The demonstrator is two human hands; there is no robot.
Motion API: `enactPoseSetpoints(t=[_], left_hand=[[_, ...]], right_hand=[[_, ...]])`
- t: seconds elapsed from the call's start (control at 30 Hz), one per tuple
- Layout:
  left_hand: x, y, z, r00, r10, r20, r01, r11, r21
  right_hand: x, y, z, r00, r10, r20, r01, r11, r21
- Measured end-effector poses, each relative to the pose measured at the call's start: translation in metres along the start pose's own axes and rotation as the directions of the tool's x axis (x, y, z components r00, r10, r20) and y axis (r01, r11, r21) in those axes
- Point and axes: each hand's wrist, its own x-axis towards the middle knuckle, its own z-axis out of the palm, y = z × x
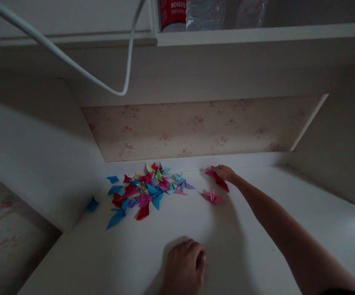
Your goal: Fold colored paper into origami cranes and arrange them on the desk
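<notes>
My right hand (224, 172) reaches to the back of the white desktop, its fingers closed on a dark pink-red paper crane (219, 181); the hand hides part of the crane. Just in front of it, a pink paper crane (213, 197) sits by itself. My left hand (186, 262) rests on the desktop near the front, fingers curled into a loose fist with nothing visible in it. Left of centre lies a heap of folded paper cranes (143, 188) in blue, red, pink, green, yellow and purple. One blue crane (92, 204) stands apart near the left side panel.
A white cable (85, 73) hangs across the upper left. Above the desk, a shelf (257, 32) holds a red-labelled package (173, 14) and clear plastic items. Side panels (337, 135) and a flowered wallpaper strip (195, 127) enclose the desktop (128, 258).
</notes>
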Motion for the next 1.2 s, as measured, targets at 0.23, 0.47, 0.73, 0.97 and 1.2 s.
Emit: enactPoseSetpoints(t=[0.23,0.47,0.73,0.97,1.2], left_hand=[[-0.003,-0.001,0.003,0.999,0.007,-0.036,-0.006,1.000,0.003],[-0.007,-0.001,0.001,0.997,0.056,-0.048,-0.054,0.997,0.051],[-0.012,-0.001,-0.002,0.992,0.110,-0.062,-0.103,0.990,0.101],[-0.015,-0.004,0.000,0.989,0.131,-0.072,-0.122,0.985,0.123],[-0.013,-0.006,0.003,0.991,0.122,-0.061,-0.115,0.987,0.110]], right_hand=[[-0.055,-0.020,0.006,0.948,-0.287,0.139,0.253,0.943,0.216],[-0.099,-0.049,0.017,0.932,-0.314,0.180,0.346,0.919,-0.189],[-0.103,-0.076,0.010,0.939,-0.274,0.210,0.334,0.874,-0.353],[-0.092,-0.118,0.004,0.830,-0.391,0.397,0.529,0.777,-0.341],[-0.064,-0.206,-0.012,0.751,-0.536,0.385,0.645,0.721,-0.254]])
